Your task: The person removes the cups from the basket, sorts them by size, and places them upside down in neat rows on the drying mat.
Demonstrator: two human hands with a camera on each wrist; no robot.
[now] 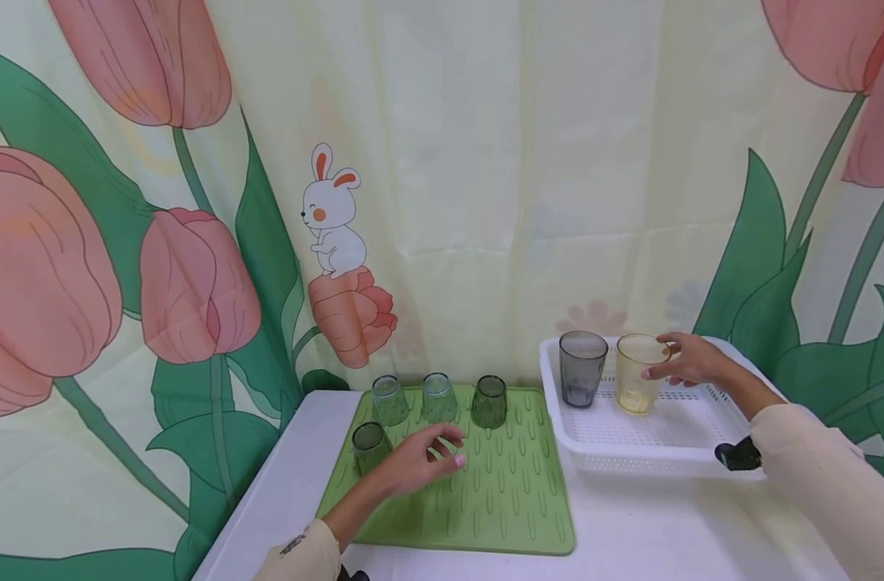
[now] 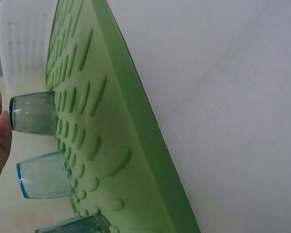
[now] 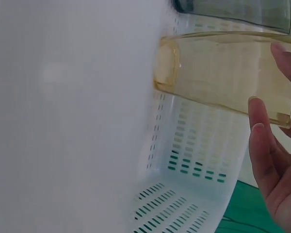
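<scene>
My right hand (image 1: 685, 361) holds a tall, clear yellow drinking glass (image 1: 636, 375) near its rim, thumb on one side and fingers on the other. The glass is upright inside a white plastic basket (image 1: 656, 452); whether its base touches the bottom I cannot tell. Beside it in the basket stands a grey glass (image 1: 582, 371). My left hand (image 1: 422, 461) hovers over a green drying mat (image 1: 485, 516), fingers loosely bent around nothing. A dark glass (image 1: 370, 446) sits on the mat by that hand, partly covered by it.
Along the mat's back edge stand a bluish glass (image 1: 389, 401), a greenish glass (image 1: 439, 398) and a dark green glass (image 1: 489, 402), all small and upside down. Behind the white table (image 1: 631, 532) hangs a tulip-printed curtain (image 1: 456, 161).
</scene>
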